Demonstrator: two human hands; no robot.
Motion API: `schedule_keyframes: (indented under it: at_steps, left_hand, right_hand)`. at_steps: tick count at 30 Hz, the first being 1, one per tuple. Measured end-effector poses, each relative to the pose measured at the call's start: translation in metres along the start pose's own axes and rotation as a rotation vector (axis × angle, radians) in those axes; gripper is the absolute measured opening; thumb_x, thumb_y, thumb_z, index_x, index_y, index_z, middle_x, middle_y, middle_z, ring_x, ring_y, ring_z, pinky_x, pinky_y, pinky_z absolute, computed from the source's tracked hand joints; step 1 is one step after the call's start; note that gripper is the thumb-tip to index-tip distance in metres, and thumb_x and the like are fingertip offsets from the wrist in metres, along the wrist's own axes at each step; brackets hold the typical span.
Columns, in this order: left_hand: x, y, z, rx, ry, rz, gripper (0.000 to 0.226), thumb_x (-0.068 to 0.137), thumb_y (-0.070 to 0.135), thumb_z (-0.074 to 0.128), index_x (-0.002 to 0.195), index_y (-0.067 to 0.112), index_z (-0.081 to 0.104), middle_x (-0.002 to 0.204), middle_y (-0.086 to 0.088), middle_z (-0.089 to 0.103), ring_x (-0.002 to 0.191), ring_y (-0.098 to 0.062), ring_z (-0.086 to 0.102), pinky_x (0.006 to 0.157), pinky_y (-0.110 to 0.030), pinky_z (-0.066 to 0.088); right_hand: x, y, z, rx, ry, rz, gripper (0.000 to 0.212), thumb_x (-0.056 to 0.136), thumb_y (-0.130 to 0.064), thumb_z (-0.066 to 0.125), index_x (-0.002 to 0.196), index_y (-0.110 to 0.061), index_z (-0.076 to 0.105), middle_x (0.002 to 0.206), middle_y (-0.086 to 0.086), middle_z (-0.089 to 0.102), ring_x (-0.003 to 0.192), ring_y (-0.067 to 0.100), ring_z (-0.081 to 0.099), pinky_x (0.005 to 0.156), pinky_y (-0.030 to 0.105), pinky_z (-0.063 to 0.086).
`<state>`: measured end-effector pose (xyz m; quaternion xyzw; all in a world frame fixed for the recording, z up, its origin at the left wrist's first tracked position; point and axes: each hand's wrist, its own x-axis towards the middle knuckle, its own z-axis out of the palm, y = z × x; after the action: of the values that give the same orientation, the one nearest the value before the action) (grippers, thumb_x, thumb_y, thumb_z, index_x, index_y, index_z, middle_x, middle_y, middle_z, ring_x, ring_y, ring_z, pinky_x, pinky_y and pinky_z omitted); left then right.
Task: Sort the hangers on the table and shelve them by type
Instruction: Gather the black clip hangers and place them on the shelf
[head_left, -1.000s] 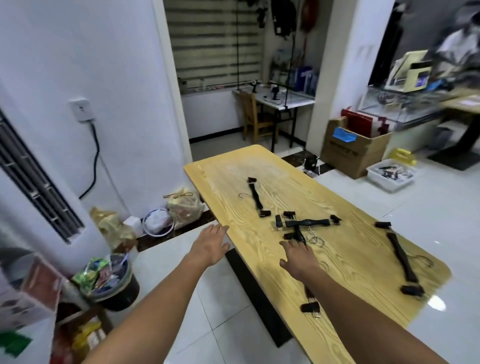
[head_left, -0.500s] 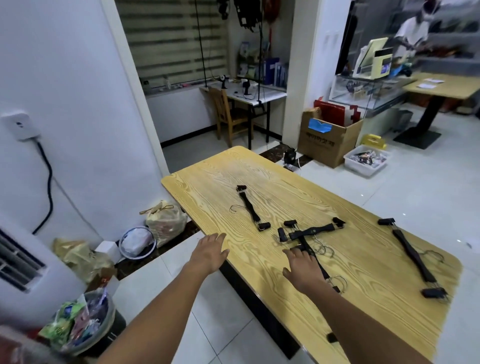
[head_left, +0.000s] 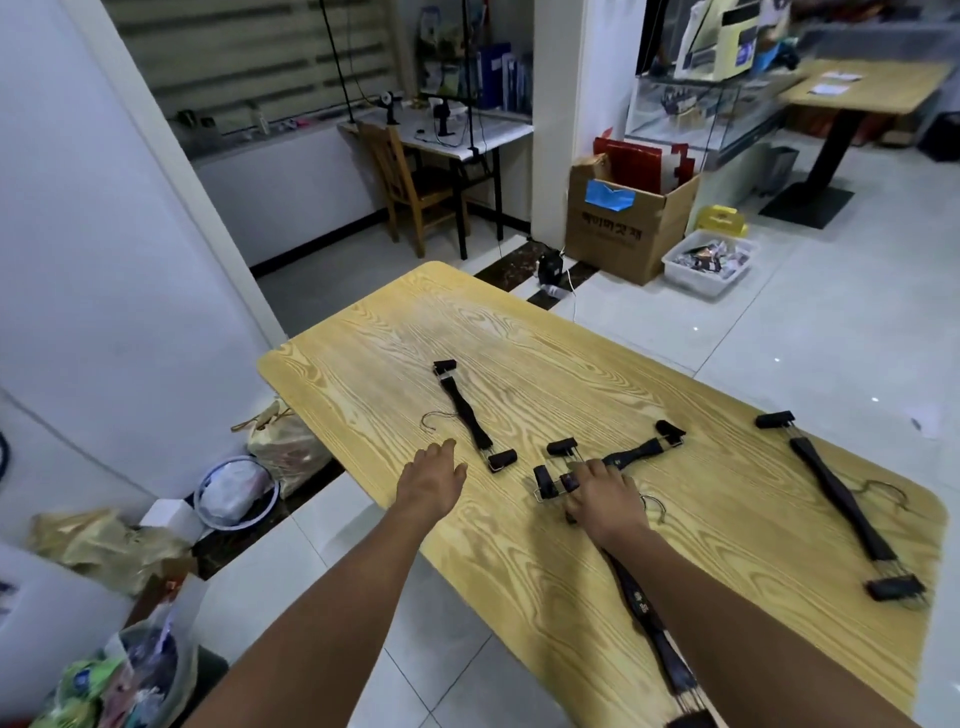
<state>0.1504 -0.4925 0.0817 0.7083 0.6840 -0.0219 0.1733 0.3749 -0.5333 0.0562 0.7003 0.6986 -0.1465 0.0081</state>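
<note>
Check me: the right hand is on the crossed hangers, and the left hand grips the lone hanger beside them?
Not quite. In the head view the left hand is open and grips nothing; that hanger lies just beyond it. The right hand is on the crossed hangers, as you said.

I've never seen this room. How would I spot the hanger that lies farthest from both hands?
Find the long yellow wood-grain table. At its right end a long dark clip hanger lies alone, a black clip at each end. Unlike the shorter dark hanger by the left hand and the crossed hangers under the right hand, nothing touches it.
</note>
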Motion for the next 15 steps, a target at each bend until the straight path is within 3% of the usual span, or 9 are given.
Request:
schedule_keyframes:
  at_steps: [15]
  left_hand:
    - [0.141, 0.018, 0.034, -0.034, -0.012, -0.085, 0.05, 0.1, 0.034, 0.037, 0.139, 0.003, 0.032, 0.138, -0.018, 0.043, 0.128, -0.033, 0.04, 0.1, -0.044, 0.038]
  right_hand:
    - [0.096, 0.029, 0.024, 0.037, 0.05, 0.029, 0.045, 0.098, -0.032, 0.041, 0.14, -0.015, 0.039, 0.139, 0.009, 0.044, 0.128, 0.028, 0.04, 0.107, 0.039, 0.029]
